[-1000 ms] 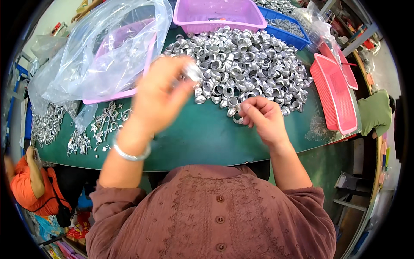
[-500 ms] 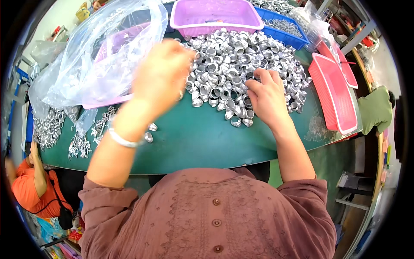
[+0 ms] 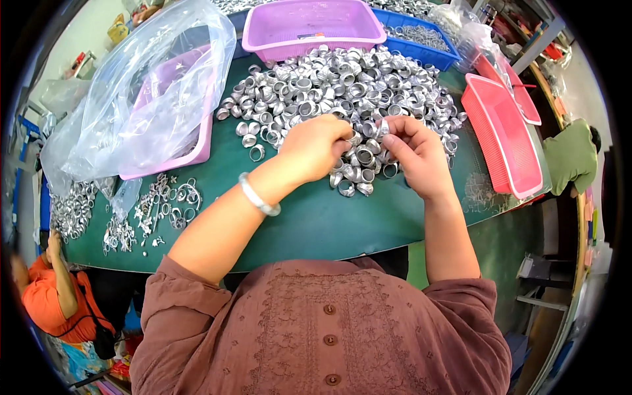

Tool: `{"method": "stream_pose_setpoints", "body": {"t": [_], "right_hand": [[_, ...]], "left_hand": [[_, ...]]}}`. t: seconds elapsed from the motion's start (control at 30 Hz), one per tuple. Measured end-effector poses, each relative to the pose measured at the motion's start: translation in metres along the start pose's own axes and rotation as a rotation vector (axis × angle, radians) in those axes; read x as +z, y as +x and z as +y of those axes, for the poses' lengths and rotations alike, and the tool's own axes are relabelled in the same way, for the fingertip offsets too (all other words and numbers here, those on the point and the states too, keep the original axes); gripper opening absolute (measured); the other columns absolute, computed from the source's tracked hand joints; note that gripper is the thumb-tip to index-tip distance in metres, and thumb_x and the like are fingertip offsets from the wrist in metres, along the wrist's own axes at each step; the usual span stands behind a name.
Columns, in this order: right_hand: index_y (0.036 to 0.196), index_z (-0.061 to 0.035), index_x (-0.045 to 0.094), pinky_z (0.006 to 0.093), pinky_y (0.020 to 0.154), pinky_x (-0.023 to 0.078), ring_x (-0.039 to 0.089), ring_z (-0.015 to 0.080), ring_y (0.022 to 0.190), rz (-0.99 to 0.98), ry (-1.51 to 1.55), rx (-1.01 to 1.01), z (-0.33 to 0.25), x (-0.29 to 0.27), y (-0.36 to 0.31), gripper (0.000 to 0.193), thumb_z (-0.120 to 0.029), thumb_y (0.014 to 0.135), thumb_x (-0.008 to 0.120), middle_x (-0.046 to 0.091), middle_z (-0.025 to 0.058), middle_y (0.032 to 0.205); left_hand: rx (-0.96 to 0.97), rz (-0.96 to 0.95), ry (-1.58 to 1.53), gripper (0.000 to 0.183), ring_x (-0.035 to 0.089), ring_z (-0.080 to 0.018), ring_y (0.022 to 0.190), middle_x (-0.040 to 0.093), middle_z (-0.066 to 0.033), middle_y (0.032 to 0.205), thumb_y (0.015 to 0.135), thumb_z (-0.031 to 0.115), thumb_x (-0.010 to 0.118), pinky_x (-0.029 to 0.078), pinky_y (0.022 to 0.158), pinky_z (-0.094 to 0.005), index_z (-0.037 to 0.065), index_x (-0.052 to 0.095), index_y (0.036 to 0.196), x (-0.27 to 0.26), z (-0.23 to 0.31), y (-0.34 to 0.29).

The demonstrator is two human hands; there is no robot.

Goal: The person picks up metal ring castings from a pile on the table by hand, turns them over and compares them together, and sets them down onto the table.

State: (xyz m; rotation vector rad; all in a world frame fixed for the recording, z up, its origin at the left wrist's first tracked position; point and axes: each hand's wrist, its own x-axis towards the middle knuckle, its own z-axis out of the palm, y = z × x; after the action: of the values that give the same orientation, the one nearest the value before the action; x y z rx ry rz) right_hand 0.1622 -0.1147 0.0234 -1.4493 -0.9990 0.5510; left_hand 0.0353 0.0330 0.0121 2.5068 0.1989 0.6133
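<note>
A wide heap of silver-coloured metal rings (image 3: 359, 85) covers the middle of the green table (image 3: 316, 224). My right hand (image 3: 421, 158) pinches one ring (image 3: 384, 129) between thumb and fingers at the heap's near side. Beside it, my left hand (image 3: 313, 148) is closed with its fingers curled down against the rings. Whatever those fingers hold, if anything, is hidden. A pale bangle (image 3: 258, 195) circles my left wrist. One loose ring (image 3: 257, 153) lies left of my left hand, at the edge of the heap.
Behind the heap stand a purple basket (image 3: 249, 33) and a blue tray (image 3: 447, 60). Left lies clear plastic (image 3: 125, 92) over a pink-purple tray (image 3: 205, 141), with small metal pieces (image 3: 155, 201) nearby. Pink baskets (image 3: 490, 131) are at right. People in orange (image 3: 49, 299) and green (image 3: 571, 157) are nearby.
My left hand has come down and right, from above the heap's left side to beside my right hand. My right hand now pinches a ring. More rings show at the left of the heap.
</note>
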Motion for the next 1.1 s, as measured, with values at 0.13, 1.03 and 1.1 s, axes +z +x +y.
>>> {"method": "stream_pose_setpoints", "body": {"t": [0.13, 1.03, 1.1], "right_hand": [[0.094, 0.0024, 0.055, 0.0229, 0.062, 0.047, 0.058, 0.0134, 0.065, -0.082, 0.477, 0.286, -0.005, 0.003, -0.009, 0.015, -0.007, 0.084, 0.054, 0.062, 0.0095, 0.078], [0.099, 0.0056, 0.058, 0.0227, 0.063, 0.049, 0.061, 0.0136, 0.072, -0.252, 0.476, 0.424, 0.003, 0.06, -0.034, 0.024, -0.012, 0.083, 0.058, 0.063, 0.0093, 0.084], [0.099, 0.0056, 0.058, 0.0227, 0.063, 0.049, 0.06, 0.0132, 0.072, -0.263, 0.457, 0.413, 0.003, 0.06, -0.034, 0.024, -0.012, 0.083, 0.057, 0.062, 0.0092, 0.083]], "left_hand": [[-0.348, -0.169, -0.723, 0.01, 0.05, -0.0051, 0.068, 0.055, 0.001, 0.076, 0.081, 0.009, 0.058, 0.041, 0.061, -0.0208, 0.002, 0.056, 0.086, -0.016, -0.001, -0.021], [-0.276, -0.023, -1.012, 0.016, 0.051, -0.0092, 0.084, 0.055, -0.0034, 0.096, 0.084, 0.005, 0.054, 0.041, 0.075, -0.0234, 0.0, 0.056, 0.099, -0.007, -0.011, -0.093], [-0.273, -0.027, -1.011, 0.016, 0.051, -0.0095, 0.085, 0.055, -0.0035, 0.097, 0.084, 0.006, 0.054, 0.042, 0.076, -0.0237, 0.0, 0.055, 0.099, -0.006, -0.011, -0.093]]}}
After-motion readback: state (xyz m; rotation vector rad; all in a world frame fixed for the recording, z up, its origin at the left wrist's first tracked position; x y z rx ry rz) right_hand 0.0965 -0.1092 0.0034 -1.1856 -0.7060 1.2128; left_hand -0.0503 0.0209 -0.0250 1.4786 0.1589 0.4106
